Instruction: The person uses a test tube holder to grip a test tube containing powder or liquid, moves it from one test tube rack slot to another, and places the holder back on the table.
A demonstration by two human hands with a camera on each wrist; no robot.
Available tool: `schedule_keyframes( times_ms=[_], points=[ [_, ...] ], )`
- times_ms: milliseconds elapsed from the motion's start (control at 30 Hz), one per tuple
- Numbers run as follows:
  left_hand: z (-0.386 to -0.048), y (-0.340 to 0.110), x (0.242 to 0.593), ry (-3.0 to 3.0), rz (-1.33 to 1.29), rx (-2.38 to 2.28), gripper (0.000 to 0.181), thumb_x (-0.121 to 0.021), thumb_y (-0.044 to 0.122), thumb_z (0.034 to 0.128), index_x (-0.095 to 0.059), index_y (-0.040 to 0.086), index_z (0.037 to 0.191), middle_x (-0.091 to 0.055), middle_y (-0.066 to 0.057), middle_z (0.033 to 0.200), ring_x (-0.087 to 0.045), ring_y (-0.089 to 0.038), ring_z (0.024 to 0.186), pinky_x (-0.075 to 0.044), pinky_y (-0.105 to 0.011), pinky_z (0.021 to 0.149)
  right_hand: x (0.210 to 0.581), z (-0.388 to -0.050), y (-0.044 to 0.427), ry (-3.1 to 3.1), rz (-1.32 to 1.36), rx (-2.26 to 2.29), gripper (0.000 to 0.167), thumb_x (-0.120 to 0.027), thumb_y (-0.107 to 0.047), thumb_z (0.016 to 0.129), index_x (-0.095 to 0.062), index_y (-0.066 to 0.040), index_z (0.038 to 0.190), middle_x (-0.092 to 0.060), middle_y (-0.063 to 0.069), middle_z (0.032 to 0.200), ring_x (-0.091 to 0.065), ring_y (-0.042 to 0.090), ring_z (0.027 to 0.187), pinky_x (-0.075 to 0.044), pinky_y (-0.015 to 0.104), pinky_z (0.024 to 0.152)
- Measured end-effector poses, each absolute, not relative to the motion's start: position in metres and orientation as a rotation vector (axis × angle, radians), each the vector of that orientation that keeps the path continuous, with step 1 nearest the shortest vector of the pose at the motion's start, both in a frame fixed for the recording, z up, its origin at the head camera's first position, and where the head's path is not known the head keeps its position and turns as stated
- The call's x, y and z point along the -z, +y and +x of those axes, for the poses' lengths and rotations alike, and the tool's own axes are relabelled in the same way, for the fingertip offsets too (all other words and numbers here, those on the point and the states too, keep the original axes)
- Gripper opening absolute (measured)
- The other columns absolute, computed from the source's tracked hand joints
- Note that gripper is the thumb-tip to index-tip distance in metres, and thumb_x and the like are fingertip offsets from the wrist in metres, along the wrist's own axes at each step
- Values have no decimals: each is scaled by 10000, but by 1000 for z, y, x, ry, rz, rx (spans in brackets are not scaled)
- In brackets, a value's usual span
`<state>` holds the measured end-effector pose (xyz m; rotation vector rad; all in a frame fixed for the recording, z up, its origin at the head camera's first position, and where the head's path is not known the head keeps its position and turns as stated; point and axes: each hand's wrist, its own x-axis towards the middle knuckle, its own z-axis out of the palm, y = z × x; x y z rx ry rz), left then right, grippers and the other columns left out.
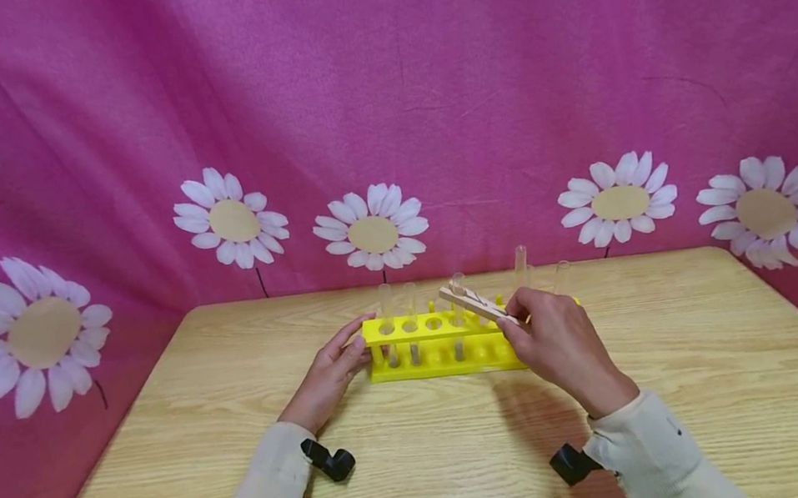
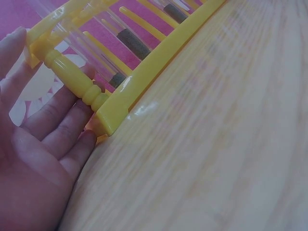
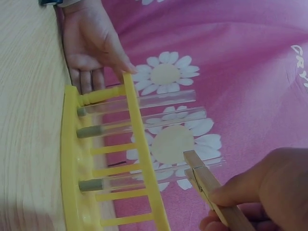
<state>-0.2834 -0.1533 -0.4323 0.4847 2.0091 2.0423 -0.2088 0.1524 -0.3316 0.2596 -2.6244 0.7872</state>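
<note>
A yellow test tube rack (image 1: 423, 372) stands on the table with several clear tubes in it. Dark material fills the bottoms of three, among them this tube (image 3: 113, 128). At the rack's left end, my left hand (image 1: 329, 380) grips the end, thumb at the top plate and fingers round by the post (image 2: 72, 77). My right hand (image 1: 566, 345) pinches a wooden clothespin (image 1: 478, 303), which slants over the rack. In the right wrist view the clothespin's tip (image 3: 193, 161) overlaps the upper part of a tube (image 3: 166, 173); whether it clamps the glass I cannot tell.
Behind the rack, one tube (image 1: 521, 260) rises higher than the others, near my right hand. Short yellow pegs (image 3: 126, 219) stand on the rack. A pink cloth (image 1: 471, 105) with white flowers hangs behind and beside the wooden table (image 1: 427, 464).
</note>
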Motion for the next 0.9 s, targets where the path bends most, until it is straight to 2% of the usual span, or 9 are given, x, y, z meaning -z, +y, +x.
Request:
schedule_keyframes(
  times_ms=[133, 400, 900],
  points=[
    [-284, -154, 433, 2008, 486, -2036, 543, -481, 398, 1007, -352, 216, 1503, -403, -3, 1476, -510, -293, 1193, -346, -430, 1099, 333, -209, 151, -2644, 255, -778, 86, -691, -111, 861, -645, -44, 832, -583, 29, 666, -446, 182, 567, -362, 292, 521],
    [-284, -153, 433, 2003, 482, -2055, 455, -480, 390, 1009, -433, 283, 1448, -433, -18, 1451, -515, -302, 1216, -350, -428, 1097, 334, -211, 151, -2688, 226, -793, 97, -685, -129, 870, -651, -40, 857, -563, 32, 667, -444, 194, 584, -356, 293, 532],
    [-284, -153, 433, 2008, 477, -2052, 520, -478, 390, 1010, -374, 221, 1490, -424, -39, 1459, -517, -305, 1199, -339, -429, 1104, 332, -211, 151, -2769, 186, -885, 153, -672, -153, 892, -652, -8, 938, -598, 65, 748, -462, 203, 614, -391, 278, 512]
  ],
)
